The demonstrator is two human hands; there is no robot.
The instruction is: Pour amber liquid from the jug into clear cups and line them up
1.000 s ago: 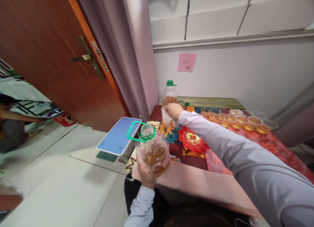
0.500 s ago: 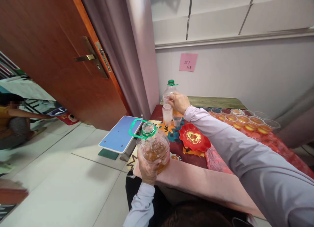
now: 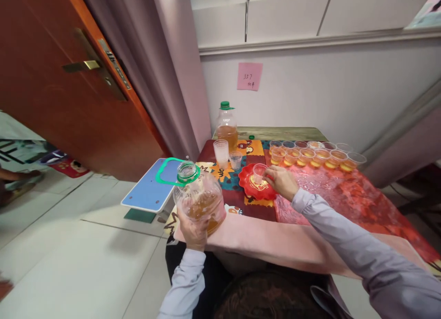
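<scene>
Room: wooden door [image 3: 51, 80] stood left, pale wall behind | bench [image 3: 310, 245] was covered in patterned cloth | jug [image 3: 200, 204] was clasped low by left hand [image 3: 193, 229], judged heavy, slippery | cup [image 3: 258, 172] was pinched at rim by right hand [image 3: 280, 181] over red plate [image 3: 253, 190], judged light, flimsy.

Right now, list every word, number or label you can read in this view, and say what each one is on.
"357": top line, handwritten, on the pink sticky note on the wall; that reading is uncertain.
Second line of the same note: handwritten characters, too blurred to read.
Red plate under the right hand: gold emblem, no legible text.
Patterned tablecloth: cartoon prints, nothing legible.
Jug in the left hand and capped bottle: no label visible.
</scene>
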